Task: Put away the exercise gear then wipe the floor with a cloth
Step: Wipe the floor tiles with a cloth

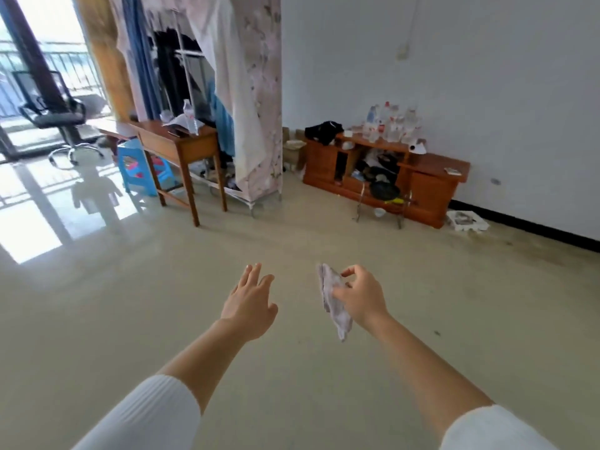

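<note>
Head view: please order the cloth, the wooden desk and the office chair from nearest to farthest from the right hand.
1. Cloth, held in the right hand.
2. Wooden desk, ahead on the left.
3. Office chair, far left by the window.

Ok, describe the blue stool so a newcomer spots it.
Find the bright balcony door at far left. Right of it stands a wooden desk; the stool is tucked under its left end, the only bright blue plastic piece among brown wood.
</note>
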### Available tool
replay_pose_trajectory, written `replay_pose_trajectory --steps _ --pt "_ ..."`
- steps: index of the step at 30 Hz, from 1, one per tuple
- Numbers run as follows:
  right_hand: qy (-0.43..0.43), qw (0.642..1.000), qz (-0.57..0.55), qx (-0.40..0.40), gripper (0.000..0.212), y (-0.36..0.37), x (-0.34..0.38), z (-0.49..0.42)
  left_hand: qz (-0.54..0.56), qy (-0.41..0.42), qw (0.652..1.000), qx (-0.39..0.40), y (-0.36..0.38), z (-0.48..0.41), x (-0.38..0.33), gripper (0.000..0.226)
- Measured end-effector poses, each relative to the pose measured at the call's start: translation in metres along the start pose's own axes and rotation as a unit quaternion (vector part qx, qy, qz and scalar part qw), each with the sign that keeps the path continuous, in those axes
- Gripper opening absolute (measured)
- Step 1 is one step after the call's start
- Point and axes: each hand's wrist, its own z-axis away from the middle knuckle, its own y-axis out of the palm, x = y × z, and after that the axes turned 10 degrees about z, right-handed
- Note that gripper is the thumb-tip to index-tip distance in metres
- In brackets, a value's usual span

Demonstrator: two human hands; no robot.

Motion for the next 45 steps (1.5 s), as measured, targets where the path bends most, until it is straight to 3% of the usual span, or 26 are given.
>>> replay_pose_trajectory --steps 7,16,27,37,45 --pt "-0.121 0.985 0.084 0.09 0.001 0.149 0.162 -0.102 0.011 -0.105 0.991 -0.084 -0.116 -0.063 0.173 0.063" --pt "-0.296 0.942 0.108 0.11 0.008 0.323 0.366 -0.281 0.008 -0.177 0.97 -0.168 -0.249 -0.21 0.377 0.063" --pt "-0.351 0.904 0.143 0.197 0.007 0.557 0.591 -0.445 0.002 -0.29 0.932 -0.22 -0.378 -0.349 0.606 0.058" --pt "-0.354 0.893 0.136 0.241 0.009 0.819 0.804 -0.543 0.016 -0.351 0.904 -0.244 -0.506 -0.45 0.885 0.055" --pt "-0.36 0.882 0.153 0.264 0.01 0.97 0.962 -0.627 0.02 -0.394 0.883 -0.252 -0.615 -0.529 1.073 0.054"
